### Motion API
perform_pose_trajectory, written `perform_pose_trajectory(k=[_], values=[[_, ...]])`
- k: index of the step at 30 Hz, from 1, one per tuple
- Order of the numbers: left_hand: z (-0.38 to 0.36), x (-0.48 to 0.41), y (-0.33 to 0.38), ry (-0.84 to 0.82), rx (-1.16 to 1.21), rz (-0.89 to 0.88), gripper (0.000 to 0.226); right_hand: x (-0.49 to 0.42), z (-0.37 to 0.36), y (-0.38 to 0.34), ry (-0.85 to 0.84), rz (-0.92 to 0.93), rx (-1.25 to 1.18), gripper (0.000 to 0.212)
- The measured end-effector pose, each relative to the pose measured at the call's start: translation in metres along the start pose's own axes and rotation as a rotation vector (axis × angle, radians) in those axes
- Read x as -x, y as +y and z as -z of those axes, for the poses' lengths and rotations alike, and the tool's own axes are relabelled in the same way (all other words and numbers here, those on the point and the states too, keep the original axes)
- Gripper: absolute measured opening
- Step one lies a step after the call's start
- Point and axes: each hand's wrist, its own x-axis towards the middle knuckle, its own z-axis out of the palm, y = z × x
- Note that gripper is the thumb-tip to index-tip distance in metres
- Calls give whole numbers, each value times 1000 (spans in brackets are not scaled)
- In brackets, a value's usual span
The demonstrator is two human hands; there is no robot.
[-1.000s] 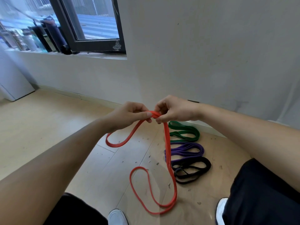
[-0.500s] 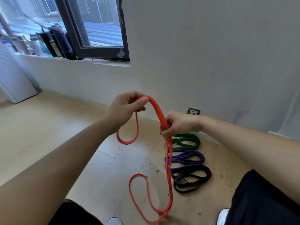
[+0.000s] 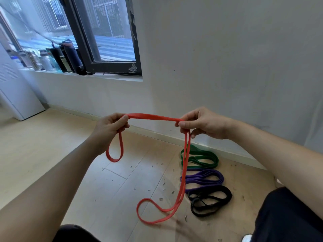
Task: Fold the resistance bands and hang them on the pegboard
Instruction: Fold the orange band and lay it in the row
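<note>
A long red resistance band (image 3: 153, 117) stretches level between my two hands. My left hand (image 3: 110, 127) pinches one end, and a short loop hangs below it. My right hand (image 3: 201, 124) pinches the other end, from which two strands drop to the floor and curl into a loop. On the floor near the wall lie three folded bands in a row: a green band (image 3: 201, 158), a purple band (image 3: 204, 179) and a black band (image 3: 211, 200). No pegboard is in view.
A white wall (image 3: 227, 67) rises just behind the bands. A dark-framed window (image 3: 104, 49) with bottles (image 3: 57, 60) on its sill is at upper left. A white cabinet (image 3: 15, 95) stands at far left. Small debris dots the wooden floor (image 3: 52, 145).
My hands have moved apart, from touching at the band's top to spread wide, pulling a level span of red band between them. The floor loop has lifted and shortened.
</note>
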Motion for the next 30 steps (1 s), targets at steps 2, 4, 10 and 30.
perform_pose_trajectory(k=[2, 4, 10, 30], values=[[-1, 1, 1, -9, 15, -1, 20, 2, 1, -6, 9, 5, -20, 25], [-3, 1, 5, -2, 54, -2, 19, 4, 1, -10, 18, 2, -26, 26], [-8, 5, 11, -208, -4, 104, 28, 8, -1, -12, 25, -84, -47, 35], [-23, 0, 21, 40, 196, -28, 37, 2, -11, 0, -213, -164, -134, 11]])
